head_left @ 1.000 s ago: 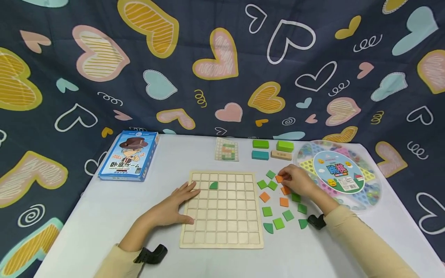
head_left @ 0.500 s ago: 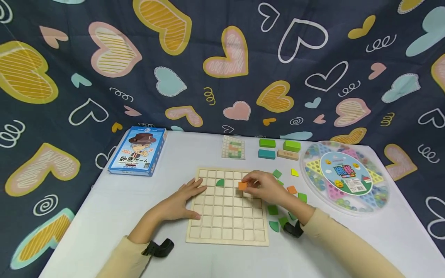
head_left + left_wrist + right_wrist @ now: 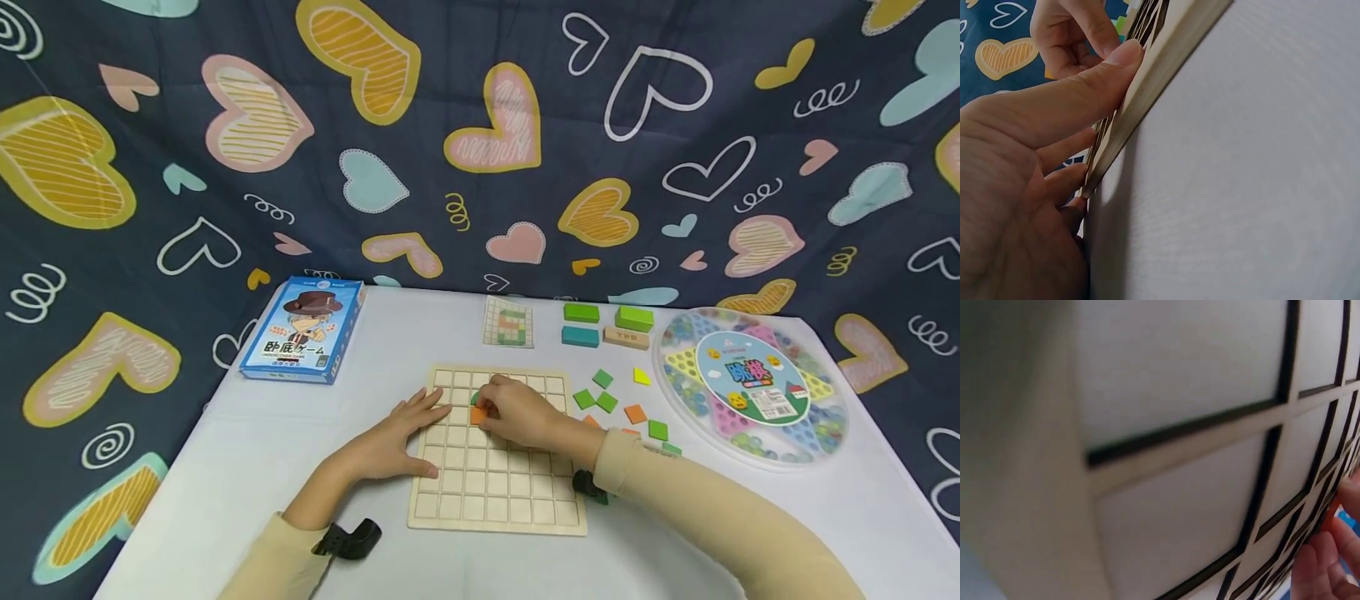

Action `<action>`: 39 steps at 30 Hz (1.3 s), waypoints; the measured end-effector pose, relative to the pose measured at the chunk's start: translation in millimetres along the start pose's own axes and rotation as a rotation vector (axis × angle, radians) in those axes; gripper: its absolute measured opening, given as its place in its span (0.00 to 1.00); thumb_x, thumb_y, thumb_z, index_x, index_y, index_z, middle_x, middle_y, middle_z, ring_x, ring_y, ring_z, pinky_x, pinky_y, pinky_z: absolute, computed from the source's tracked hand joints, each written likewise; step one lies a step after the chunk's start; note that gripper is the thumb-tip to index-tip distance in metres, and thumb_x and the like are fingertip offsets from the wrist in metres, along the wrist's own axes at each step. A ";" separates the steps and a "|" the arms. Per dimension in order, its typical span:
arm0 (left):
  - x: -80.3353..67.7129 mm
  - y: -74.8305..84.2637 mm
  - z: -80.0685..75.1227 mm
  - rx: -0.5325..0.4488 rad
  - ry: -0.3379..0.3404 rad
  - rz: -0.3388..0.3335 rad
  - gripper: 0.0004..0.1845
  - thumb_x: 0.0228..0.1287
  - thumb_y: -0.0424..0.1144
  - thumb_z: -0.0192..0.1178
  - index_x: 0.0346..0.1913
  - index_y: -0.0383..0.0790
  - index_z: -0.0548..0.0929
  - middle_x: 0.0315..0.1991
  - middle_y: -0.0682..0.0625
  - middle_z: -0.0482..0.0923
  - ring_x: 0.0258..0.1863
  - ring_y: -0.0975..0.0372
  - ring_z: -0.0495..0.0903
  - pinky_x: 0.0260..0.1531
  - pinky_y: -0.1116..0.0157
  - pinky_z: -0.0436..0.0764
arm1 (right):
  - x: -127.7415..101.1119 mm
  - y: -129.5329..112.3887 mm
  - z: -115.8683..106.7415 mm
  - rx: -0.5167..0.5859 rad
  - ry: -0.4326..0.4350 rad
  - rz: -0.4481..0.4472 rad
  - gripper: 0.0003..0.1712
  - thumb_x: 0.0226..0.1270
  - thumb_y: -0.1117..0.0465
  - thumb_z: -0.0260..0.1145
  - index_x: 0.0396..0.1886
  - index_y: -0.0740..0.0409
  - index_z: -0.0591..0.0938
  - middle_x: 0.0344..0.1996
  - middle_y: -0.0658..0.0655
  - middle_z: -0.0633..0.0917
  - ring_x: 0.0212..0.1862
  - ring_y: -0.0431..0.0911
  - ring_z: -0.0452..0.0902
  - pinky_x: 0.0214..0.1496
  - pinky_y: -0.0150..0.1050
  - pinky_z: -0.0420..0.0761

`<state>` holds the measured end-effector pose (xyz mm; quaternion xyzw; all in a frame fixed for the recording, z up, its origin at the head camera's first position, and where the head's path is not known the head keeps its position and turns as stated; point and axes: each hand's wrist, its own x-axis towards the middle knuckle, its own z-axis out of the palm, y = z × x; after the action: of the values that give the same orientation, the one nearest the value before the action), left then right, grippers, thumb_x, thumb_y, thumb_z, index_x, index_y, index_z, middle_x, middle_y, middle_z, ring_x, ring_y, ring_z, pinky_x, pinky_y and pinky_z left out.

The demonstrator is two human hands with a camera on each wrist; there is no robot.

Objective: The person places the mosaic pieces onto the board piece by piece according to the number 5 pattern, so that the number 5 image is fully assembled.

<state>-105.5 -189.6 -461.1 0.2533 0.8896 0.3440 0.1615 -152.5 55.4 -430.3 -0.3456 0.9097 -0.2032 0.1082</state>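
orange tile (image 3: 477,414), pale wooden grid board (image 3: 495,483)

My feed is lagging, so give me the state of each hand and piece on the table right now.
left hand: flat, fingers straight, pressing the board's left edge
right hand: pinches orange tile
orange tile: held over the board's upper rows
wooden grid board: flat, mostly empty cells
loose tiles: scattered right of board
blue game box: closed, lying flat

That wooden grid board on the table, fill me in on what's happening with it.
A person is fitting coloured tiles into the wooden grid board. The right hand pinches an orange tile and sets it into a cell just below a green piece already seated. The left hand lies flat on the board's left edge. More green and orange loose tiles lie to the board's right.
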 end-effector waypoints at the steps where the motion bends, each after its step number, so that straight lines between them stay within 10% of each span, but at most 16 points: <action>1: 0.2 0.5 -0.4 0.002 0.001 0.001 0.49 0.47 0.52 0.72 0.72 0.45 0.61 0.76 0.46 0.44 0.76 0.48 0.38 0.72 0.43 0.42 | 0.5 -0.3 0.1 -0.003 -0.006 0.008 0.12 0.60 0.56 0.69 0.43 0.54 0.82 0.36 0.48 0.77 0.33 0.37 0.70 0.36 0.29 0.76; 10: -0.7 4.3 -2.0 0.013 -0.008 -0.012 0.48 0.48 0.53 0.71 0.72 0.45 0.62 0.76 0.46 0.45 0.75 0.47 0.39 0.71 0.43 0.43 | -10.1 3.0 -4.0 0.096 -0.011 0.029 0.20 0.59 0.53 0.69 0.49 0.56 0.80 0.42 0.50 0.79 0.43 0.41 0.76 0.46 0.35 0.79; 18: -3.1 5.4 -1.2 0.011 0.005 -0.030 0.49 0.45 0.52 0.73 0.71 0.43 0.63 0.76 0.45 0.46 0.75 0.47 0.40 0.72 0.44 0.42 | -75.3 41.5 -29.1 0.284 0.156 0.066 0.22 0.61 0.60 0.68 0.54 0.60 0.78 0.48 0.56 0.82 0.49 0.49 0.78 0.51 0.45 0.81; 29: -3.4 4.3 -3.3 -0.021 0.011 -0.020 0.49 0.46 0.51 0.72 0.71 0.43 0.62 0.76 0.44 0.44 0.75 0.46 0.38 0.71 0.42 0.40 | -143.5 136.5 -58.3 0.207 0.159 0.260 0.19 0.61 0.65 0.66 0.53 0.62 0.79 0.49 0.60 0.82 0.52 0.55 0.77 0.54 0.53 0.78; 39: 0.1 9.5 -5.4 0.056 -0.010 0.004 0.48 0.48 0.52 0.71 0.71 0.41 0.62 0.76 0.42 0.45 0.75 0.44 0.40 0.70 0.40 0.44 | -137.4 134.2 -59.2 0.029 0.157 0.268 0.11 0.60 0.63 0.67 0.43 0.58 0.82 0.40 0.54 0.81 0.41 0.46 0.75 0.45 0.45 0.79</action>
<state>-104.9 -186.4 -450.7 0.2612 0.8975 0.3180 0.1584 -149.5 256.4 -429.2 -0.2023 0.9504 -0.2264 0.0679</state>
